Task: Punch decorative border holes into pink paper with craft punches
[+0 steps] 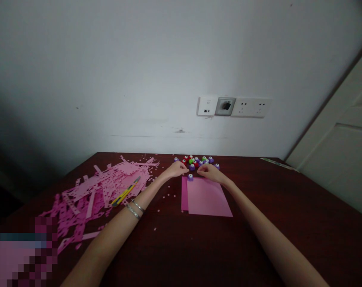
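My left hand (178, 169) hovers at the far side of the table, its fingertips pinched together. Opposite it, my right hand (211, 173) is also closed in a pinch above the top edge of a light pink paper sheet (209, 199). Anything between either hand's fingertips is too small to make out. Between the hands, a purple paper punch (190, 177) sits at the sheet's top left corner. A darker pink sheet (184, 195) shows from under the light one. Behind my fingers, several small punches (192, 162) in red, green and purple stand in a cluster.
A large heap of punched pink paper strips (106, 187) covers the left side, with a yellow utility knife (125, 192) on it. Tiny paper cut-outs (158, 210) dot the dark red table (175, 251). A thin strip (279, 164) lies far right. Behind is a wall with sockets (251, 107).
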